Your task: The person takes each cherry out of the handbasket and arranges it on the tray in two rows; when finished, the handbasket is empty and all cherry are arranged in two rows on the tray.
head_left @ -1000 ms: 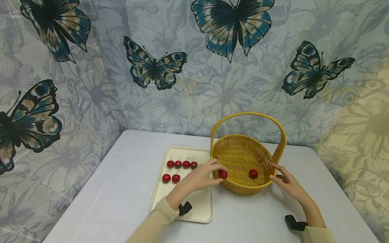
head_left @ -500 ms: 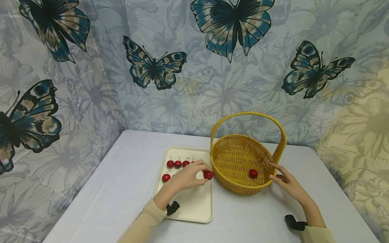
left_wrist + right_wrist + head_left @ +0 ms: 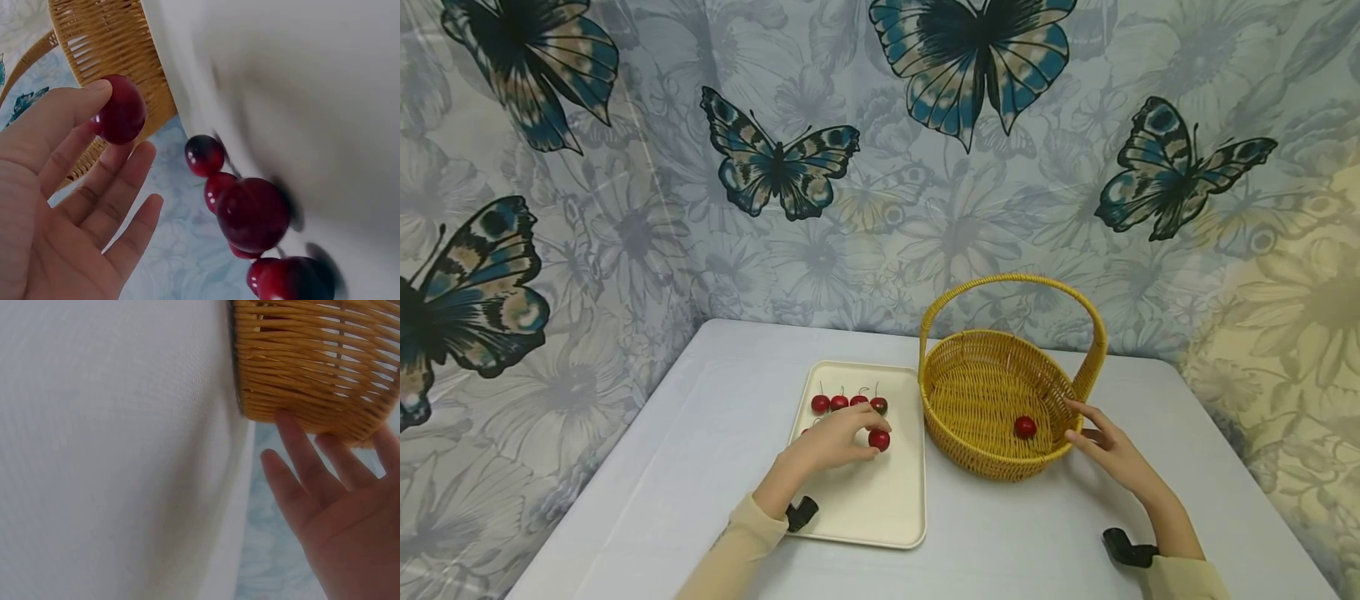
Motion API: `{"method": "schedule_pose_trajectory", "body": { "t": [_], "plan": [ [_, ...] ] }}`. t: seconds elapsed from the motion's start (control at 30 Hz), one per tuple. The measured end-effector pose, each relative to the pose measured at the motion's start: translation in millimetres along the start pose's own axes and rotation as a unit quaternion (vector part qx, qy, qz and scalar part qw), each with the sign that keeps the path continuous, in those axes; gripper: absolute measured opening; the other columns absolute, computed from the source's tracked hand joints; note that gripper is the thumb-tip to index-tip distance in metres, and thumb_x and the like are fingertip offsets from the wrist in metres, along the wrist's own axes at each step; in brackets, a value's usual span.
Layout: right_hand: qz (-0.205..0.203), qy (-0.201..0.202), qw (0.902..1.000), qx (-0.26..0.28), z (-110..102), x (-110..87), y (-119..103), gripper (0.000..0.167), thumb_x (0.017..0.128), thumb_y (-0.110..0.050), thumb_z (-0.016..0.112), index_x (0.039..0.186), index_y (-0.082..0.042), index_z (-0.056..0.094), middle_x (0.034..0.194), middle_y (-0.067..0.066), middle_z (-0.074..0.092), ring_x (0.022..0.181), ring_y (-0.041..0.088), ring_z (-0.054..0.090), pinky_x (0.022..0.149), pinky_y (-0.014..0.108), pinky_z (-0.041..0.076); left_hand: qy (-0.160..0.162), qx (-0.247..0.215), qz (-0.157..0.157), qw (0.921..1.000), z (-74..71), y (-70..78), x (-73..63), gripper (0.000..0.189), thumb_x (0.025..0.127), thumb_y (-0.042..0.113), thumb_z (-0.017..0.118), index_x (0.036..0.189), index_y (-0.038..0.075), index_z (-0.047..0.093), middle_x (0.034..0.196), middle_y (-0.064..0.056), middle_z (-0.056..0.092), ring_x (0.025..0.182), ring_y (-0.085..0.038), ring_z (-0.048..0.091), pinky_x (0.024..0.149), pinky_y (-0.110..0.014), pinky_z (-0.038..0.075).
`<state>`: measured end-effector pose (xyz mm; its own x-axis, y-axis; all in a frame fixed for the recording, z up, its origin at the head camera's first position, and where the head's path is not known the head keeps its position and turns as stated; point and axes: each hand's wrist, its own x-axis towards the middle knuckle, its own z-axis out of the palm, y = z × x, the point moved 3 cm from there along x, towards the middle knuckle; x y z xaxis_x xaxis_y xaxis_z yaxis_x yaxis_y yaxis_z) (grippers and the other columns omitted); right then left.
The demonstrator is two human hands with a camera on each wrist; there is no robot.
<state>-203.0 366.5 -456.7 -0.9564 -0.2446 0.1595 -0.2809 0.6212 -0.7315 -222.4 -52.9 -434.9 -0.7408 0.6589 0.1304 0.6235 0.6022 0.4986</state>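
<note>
My left hand pinches a red cherry between thumb and fingers, over the cream tray. In the left wrist view the held cherry sits at the fingertips, the other fingers spread loosely. Behind that hand a row of several stemmed cherries lies on the tray; nearer cherries are mostly hidden by the hand. A yellow wicker basket with a tall arched handle stands right of the tray, one cherry inside. My right hand touches the basket's right side with extended fingers.
The tray and basket stand close together on a table with a white cloth. A patterned backdrop with large butterflies hangs behind the table. Black wrist straps show at both cuffs.
My left hand has carried the cherry leftward, from over the basket's left rim back over the tray. The right hand stays at the basket.
</note>
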Motion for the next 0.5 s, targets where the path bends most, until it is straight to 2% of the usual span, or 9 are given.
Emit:
{"method": "schedule_pose_trajectory", "body": {
  "t": [0.13, 0.2, 0.37, 0.43, 0.5],
  "plan": [
    [0.003, 0.001, 0.9999, -0.01, 0, 0.8, 1, 0.053, 0.096, -0.016, 0.05, 0.144, -0.005, 0.029, 0.141, 0.026, 0.03, 0.104, 0.011, 0.055, 0.077, 0.021, 0.049, 0.0, 0.007, -0.009, 0.9999, -1.6, -7.6, -3.2, 0.026, 0.08, 0.018, 0.07, 0.106, 0.019, 0.066, 0.104, 0.007, 0.059, 0.093, -0.011, 0.058, 0.084, -0.023, 0.047],
    [0.002, 0.001, 0.9999, -0.011, 0, 0.8, 0, 0.053, 0.096, -0.016, 0.051, 0.144, -0.005, 0.029, 0.141, 0.026, 0.031, 0.105, 0.014, 0.055, 0.077, 0.022, 0.049, 0.0, 0.006, -0.01, 0.9999, -2.6, -11.1, -4.1, 0.025, 0.08, 0.017, 0.07, 0.104, 0.019, 0.067, 0.103, 0.008, 0.059, 0.09, -0.011, 0.058, 0.081, -0.022, 0.047],
    [-0.006, -0.001, 1.0, 0.0, 0, 0.7, -1, 0.054, 0.096, -0.014, 0.051, 0.144, -0.004, 0.029, 0.141, 0.027, 0.03, 0.1, -0.01, 0.047, 0.076, 0.019, 0.048, -0.003, 0.006, -0.022, 0.9997, -4.2, -19.5, -7.1, 0.021, 0.08, 0.018, 0.072, 0.101, 0.02, 0.067, 0.099, 0.008, 0.059, 0.081, -0.011, 0.056, 0.072, -0.02, 0.046],
    [-0.009, -0.001, 0.9999, 0.004, 0, 1.0, -1, 0.054, 0.095, -0.013, 0.051, 0.143, -0.003, 0.029, 0.141, 0.028, 0.029, 0.099, -0.014, 0.043, 0.076, 0.018, 0.048, -0.005, 0.01, -0.032, 0.9994, -4.2, -22.6, -8.6, 0.021, 0.08, 0.019, 0.072, 0.1, 0.02, 0.067, 0.097, 0.008, 0.06, 0.078, -0.009, 0.054, 0.071, -0.02, 0.046],
    [-0.011, 0.001, 0.9999, 0.001, 0, 1.2, -1, 0.053, 0.095, -0.013, 0.051, 0.143, -0.003, 0.029, 0.141, 0.027, 0.029, 0.1, -0.014, 0.044, 0.077, 0.018, 0.048, -0.007, 0.017, -0.04, 0.999, -4.1, -25.1, -10.0, 0.021, 0.08, 0.02, 0.073, 0.1, 0.02, 0.067, 0.097, 0.007, 0.06, 0.077, -0.007, 0.053, 0.071, -0.02, 0.046]
  ]
}}
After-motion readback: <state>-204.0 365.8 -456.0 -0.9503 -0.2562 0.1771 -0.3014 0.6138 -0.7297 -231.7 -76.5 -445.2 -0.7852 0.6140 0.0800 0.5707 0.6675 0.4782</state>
